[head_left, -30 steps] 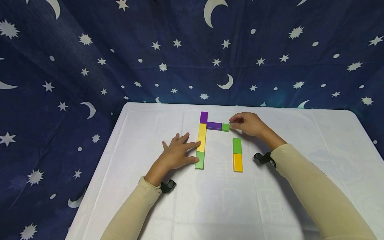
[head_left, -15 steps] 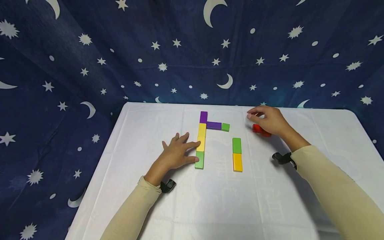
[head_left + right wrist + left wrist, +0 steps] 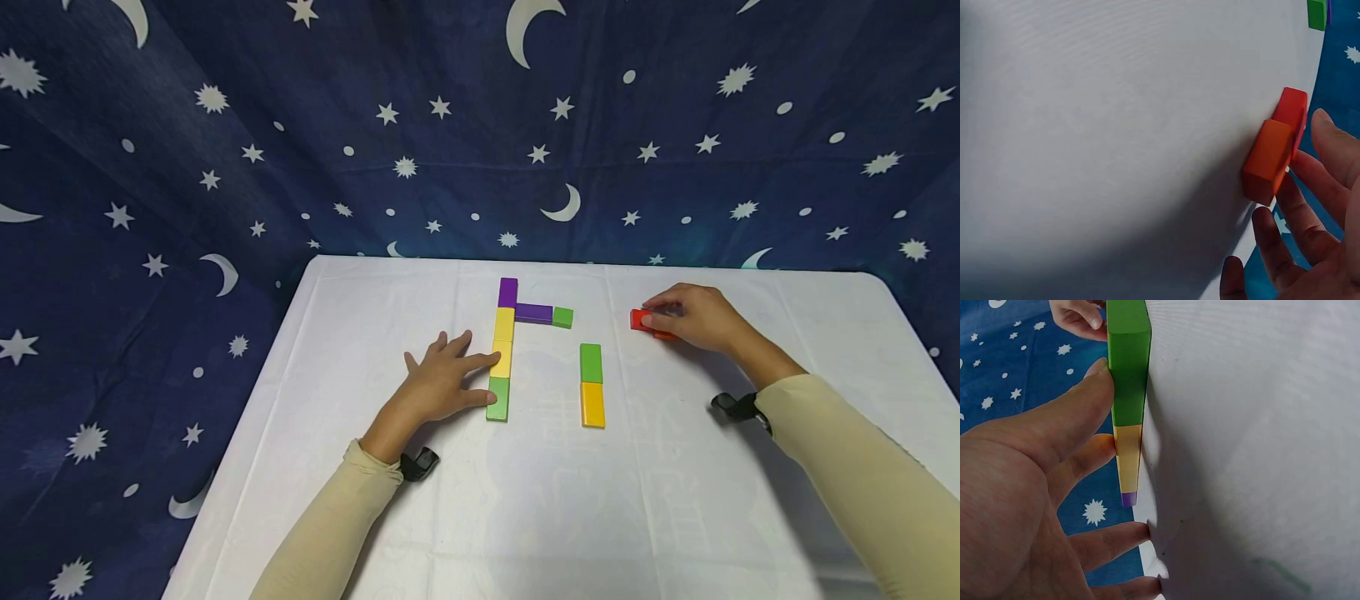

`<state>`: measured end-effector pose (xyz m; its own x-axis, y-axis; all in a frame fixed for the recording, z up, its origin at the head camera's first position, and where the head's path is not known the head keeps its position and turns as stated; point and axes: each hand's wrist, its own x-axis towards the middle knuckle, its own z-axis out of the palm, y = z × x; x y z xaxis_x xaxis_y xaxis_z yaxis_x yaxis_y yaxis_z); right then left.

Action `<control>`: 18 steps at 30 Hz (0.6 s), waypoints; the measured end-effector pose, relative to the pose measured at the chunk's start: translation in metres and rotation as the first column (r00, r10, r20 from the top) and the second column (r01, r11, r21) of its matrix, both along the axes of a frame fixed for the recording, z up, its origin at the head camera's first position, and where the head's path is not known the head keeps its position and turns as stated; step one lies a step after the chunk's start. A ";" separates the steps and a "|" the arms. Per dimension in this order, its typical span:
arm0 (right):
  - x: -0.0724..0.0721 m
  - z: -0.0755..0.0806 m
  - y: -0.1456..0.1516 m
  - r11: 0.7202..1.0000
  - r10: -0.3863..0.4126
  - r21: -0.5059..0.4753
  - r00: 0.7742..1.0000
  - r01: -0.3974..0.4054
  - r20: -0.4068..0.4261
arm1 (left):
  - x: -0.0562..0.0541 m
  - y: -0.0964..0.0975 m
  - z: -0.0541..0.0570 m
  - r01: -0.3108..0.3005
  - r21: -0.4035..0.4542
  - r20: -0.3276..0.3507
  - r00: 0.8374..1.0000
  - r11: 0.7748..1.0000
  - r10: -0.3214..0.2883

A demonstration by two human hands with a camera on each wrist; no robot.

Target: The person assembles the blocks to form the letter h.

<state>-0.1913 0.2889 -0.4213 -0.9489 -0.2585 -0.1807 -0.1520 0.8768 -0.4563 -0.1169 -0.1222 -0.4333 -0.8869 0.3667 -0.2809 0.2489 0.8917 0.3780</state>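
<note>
My left hand (image 3: 438, 385) lies with fingers spread beside a column of blocks. Its thumb touches the light green block (image 3: 497, 410) and its index finger the yellow block (image 3: 502, 370). Above these stand another yellow block (image 3: 505, 323) and a purple block (image 3: 507, 292). A long purple block (image 3: 534, 313) and a short green block (image 3: 562, 317) branch off to the right. My right hand (image 3: 697, 318) reaches over a red block (image 3: 1291, 106) and an orange block (image 3: 1266, 156) lying against each other. Its thumb and index finger stand close around the red one, with a small gap at the thumb.
A green block (image 3: 591, 363) and an orange-yellow block (image 3: 592, 405) stand end to end between the hands. Everything lies on a white-covered table (image 3: 555, 517). Behind it hangs a dark blue curtain (image 3: 450, 67) with moons and stars.
My right hand has moved right, from the short green block to the red and orange blocks, and lowered to them. The left hand has stayed in place.
</note>
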 end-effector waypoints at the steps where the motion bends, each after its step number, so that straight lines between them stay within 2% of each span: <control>1: 0.000 -0.001 0.001 1.000 0.000 0.002 1.000 0.000 0.006 | 0.000 0.000 0.000 0.000 0.001 0.001 1.000 1.000 0.000; 18: 0.005 -0.009 0.000 1.000 -0.028 -0.009 0.999 0.028 -0.027 | 0.000 0.000 0.001 -0.004 0.007 0.008 1.000 1.000 0.004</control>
